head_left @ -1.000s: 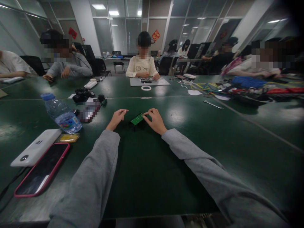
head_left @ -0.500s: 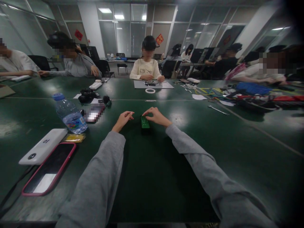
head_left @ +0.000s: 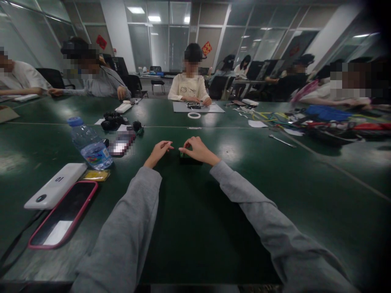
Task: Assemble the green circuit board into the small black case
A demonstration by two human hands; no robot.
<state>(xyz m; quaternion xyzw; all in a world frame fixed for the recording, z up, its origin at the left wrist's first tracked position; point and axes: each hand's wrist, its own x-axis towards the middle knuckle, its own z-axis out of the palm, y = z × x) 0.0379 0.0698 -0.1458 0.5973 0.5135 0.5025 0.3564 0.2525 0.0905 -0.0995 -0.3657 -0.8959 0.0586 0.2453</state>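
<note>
A small green circuit board lies on the dark green table in front of me, largely covered by my right hand. The thumb and fingers of that hand are closed on it near its left end. Just to the left, my left hand hovers over the table with its fingers slightly bent and apart. It holds nothing, and a small gap separates it from the board.
On my left stand a water bottle, a white power bank, a red-edged phone and a yellow packet. A wrench and tangled cables lie to the right. Across the table sits a person beyond a white ring.
The circuit board has turned from pointing toward me to lying more sideways beneath my right hand. My right hand has shifted slightly left over it; my left hand has hardly moved.
</note>
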